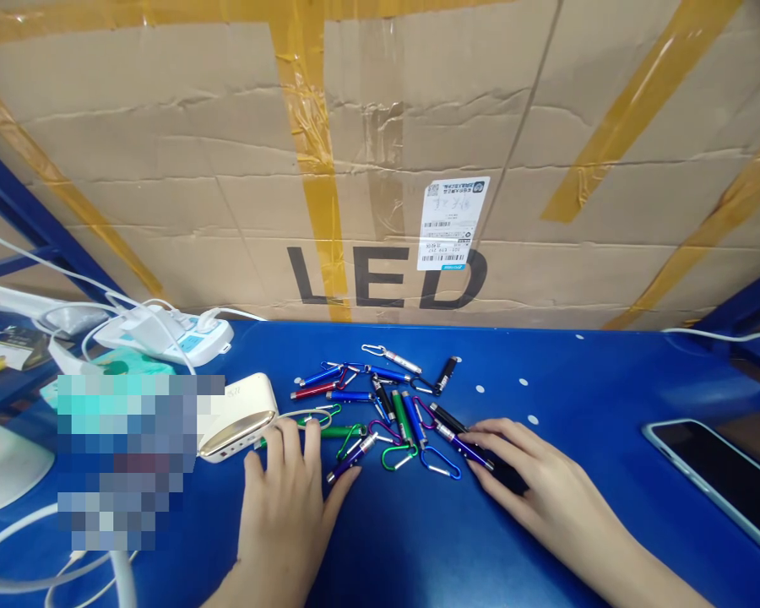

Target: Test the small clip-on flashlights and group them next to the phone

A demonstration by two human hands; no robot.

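A heap of several small keychain flashlights in blue, red, green, black, purple and silver, each with a carabiner clip, lies on the blue table. My left hand rests flat on the table at the heap's left edge, fingers stretched out, its fingertips touching a green flashlight. My right hand lies at the heap's right edge, fingers extended, with a purple flashlight under its fingertips. Neither hand grips anything.
A white and gold power bank sits just left of my left hand. A power strip with white cables stands at the back left. A phone lies at the right. A taped cardboard box marked LED walls off the back.
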